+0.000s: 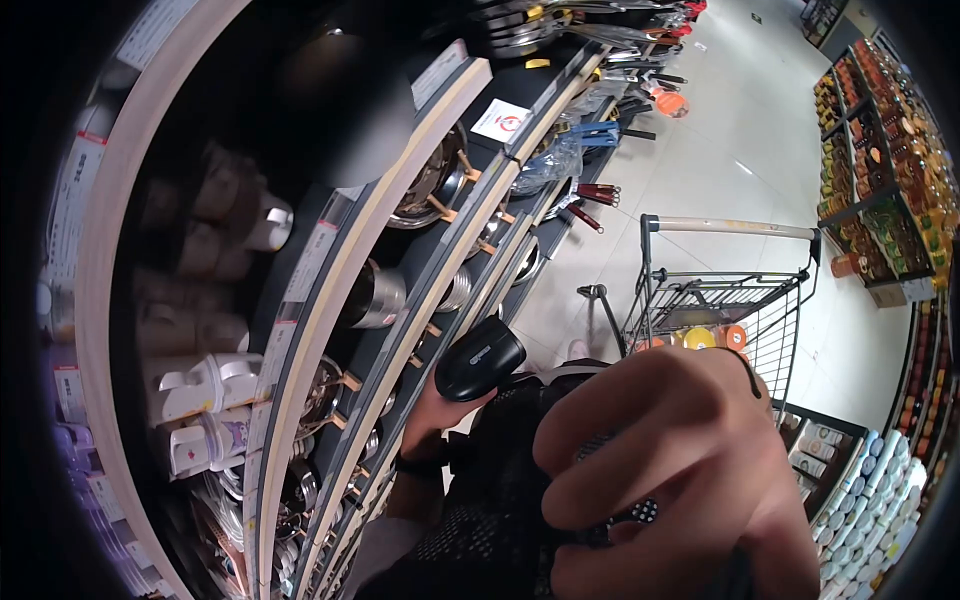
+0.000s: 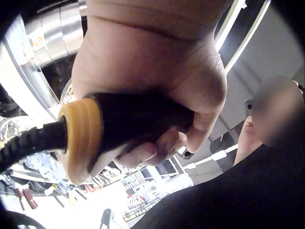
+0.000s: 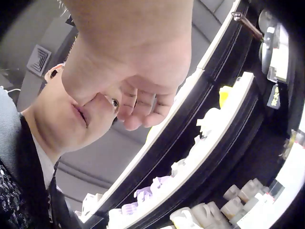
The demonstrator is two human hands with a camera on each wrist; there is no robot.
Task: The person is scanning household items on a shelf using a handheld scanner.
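My left hand (image 1: 428, 418) grips a black barcode scanner (image 1: 480, 358) and holds it up beside the shelf edges. From the left wrist, the fingers of that hand (image 2: 190, 95) wrap the scanner's black handle (image 2: 138, 119). An orange collar (image 2: 81, 138) and a black coiled cable (image 2: 28, 140) come out of the handle's end. My right hand (image 1: 680, 460) is raised close to the camera in front of my dark dotted clothing, fingers curled. In the right wrist view the right hand (image 3: 128, 62) shows its curled fingers (image 3: 138, 107) with nothing in them.
Curved store shelves (image 1: 330, 290) on the left carry steel pots (image 1: 375, 295), pans and white mugs (image 1: 215, 385). A wire shopping cart (image 1: 720, 290) stands on the pale floor (image 1: 720, 140) ahead. Bottle shelves (image 1: 880, 150) line the right side. White cups (image 3: 209, 121) fill the rack.
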